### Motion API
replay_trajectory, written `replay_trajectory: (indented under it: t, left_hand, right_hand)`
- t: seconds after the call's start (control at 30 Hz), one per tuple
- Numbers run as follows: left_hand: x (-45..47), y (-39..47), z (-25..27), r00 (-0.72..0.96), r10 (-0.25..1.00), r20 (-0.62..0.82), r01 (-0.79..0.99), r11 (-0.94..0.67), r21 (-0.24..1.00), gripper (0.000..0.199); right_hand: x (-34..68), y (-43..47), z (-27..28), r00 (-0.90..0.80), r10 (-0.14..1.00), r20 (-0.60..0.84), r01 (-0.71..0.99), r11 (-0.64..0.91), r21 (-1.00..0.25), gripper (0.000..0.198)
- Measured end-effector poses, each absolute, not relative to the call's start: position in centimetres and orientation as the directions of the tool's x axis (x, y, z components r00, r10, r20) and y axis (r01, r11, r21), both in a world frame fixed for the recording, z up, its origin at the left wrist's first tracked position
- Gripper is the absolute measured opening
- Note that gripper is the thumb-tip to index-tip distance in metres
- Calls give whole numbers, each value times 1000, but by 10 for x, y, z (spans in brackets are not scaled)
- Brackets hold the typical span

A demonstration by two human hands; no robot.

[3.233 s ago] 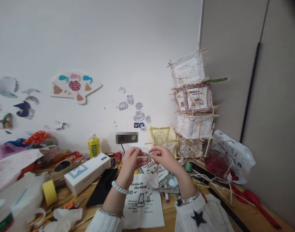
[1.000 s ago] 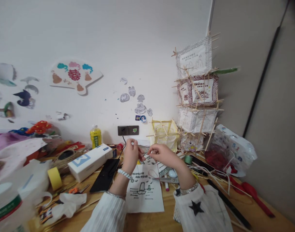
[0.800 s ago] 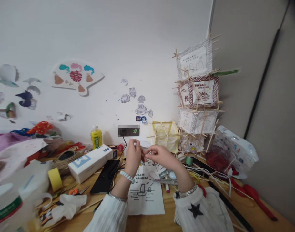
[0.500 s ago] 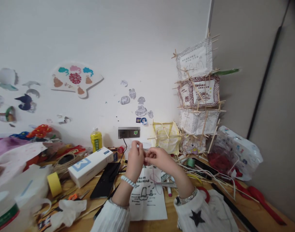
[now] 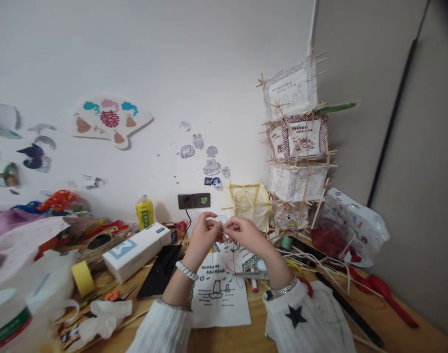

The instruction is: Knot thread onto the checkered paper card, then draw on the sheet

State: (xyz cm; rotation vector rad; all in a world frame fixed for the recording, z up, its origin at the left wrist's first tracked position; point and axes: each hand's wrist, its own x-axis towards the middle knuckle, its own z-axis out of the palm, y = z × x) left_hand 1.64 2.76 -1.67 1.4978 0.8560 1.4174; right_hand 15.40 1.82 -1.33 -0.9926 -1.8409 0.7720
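Observation:
My left hand (image 5: pixel 205 237), with a pale coiled band at the wrist, is closed in a pinch, fingertips close against those of my other hand. What it grips is too small to make out. My right hand (image 5: pixel 247 236) pinches a thin dark reddish thread (image 5: pixel 234 255), whose loose end hangs down in a loop. Below both hands lies a white sheet (image 5: pixel 224 315) with a black drawing of sailing boats and written characters. The thread's loop hangs by the scissors (image 5: pixel 251 275), whose blades show beside the sheet, partly under my right forearm.
A tall stick-and-paper lantern structure (image 5: pixel 299 137) rises at back right, next to a yellow-edged frame (image 5: pixel 249 198). At left are a white box (image 5: pixel 137 252), a black phone-like slab (image 5: pixel 160 272), a drink bottle (image 5: pixel 144 213) and yellow tape (image 5: pixel 82 279). Red ribbon (image 5: pixel 389 299) lies far right.
My left hand has tilted right and its fingertips have come together with my right hand's. My right hand has risen slightly. The view has shifted a little, and the thread still hangs down.

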Motion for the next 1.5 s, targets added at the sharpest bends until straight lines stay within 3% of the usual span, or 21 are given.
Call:
replay_trajectory:
  t: [0.33,0.63,1.07,1.5]
  left_hand:
    - [14,29,-17,158,862,482,-19,-485,874,24]
    - [13,23,-15,88,852,516,108,-523,846,18]
    - [11,26,-19,44,797,602,268,-590,762,9]
    - [13,22,-15,61,784,618,256,-611,749,9]
  right_hand:
    - [158,19,-13,-237,880,412,383,475,-793,7]
    - [154,16,-12,-259,894,366,397,444,-803,11]
    - [156,18,-15,-298,836,460,517,547,-659,12]
    - [151,15,-10,-336,778,530,509,624,-593,17]
